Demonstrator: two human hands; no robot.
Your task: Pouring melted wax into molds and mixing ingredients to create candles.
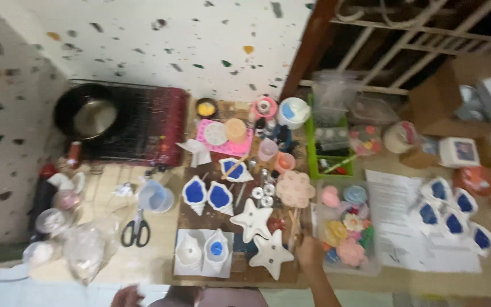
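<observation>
Right hand (pixel 309 252) resting near white star mould (pixel 272 255) and clear tray of coloured pieces (pixel 320 215), grip indiscernible; left hand (pixel 127 296) at near edge, grip indiscernible.

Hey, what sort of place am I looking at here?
Probably a home craft workspace for casting in moulds. White star-shaped moulds and shell-shaped moulds filled with blue cover a wooden board, with scissors and a clear box of coloured pieces beside.
</observation>
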